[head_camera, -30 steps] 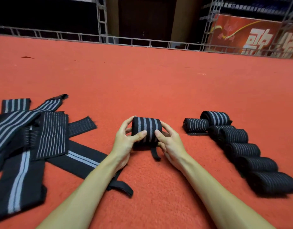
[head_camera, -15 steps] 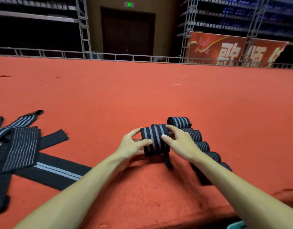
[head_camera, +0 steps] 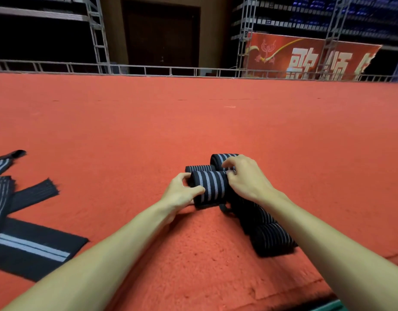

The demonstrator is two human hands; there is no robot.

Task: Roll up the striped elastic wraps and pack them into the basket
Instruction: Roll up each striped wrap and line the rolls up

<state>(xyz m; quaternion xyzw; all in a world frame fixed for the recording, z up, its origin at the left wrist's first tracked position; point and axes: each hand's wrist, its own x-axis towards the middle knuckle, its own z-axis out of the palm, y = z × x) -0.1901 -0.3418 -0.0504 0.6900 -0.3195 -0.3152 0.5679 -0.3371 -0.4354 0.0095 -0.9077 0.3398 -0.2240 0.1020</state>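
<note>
On the head camera, I'm judging a roll is just being finished. The left hand (head_camera: pixel 182 191) and right hand (head_camera: pixel 247 176) are both gripping the striped roll (head_camera: pixel 210 187) by its ends, fingers curled round it, low over the red carpet (head_camera: pixel 193 122). It's sitting right against the row of finished rolls (head_camera: pixel 272 239) running toward the near right corner. Next, I'm thinking, comes setting it down there, then reaching for the flat wraps (head_camera: pixel 32 245) at the left edge. I'm seeing no basket.
</note>
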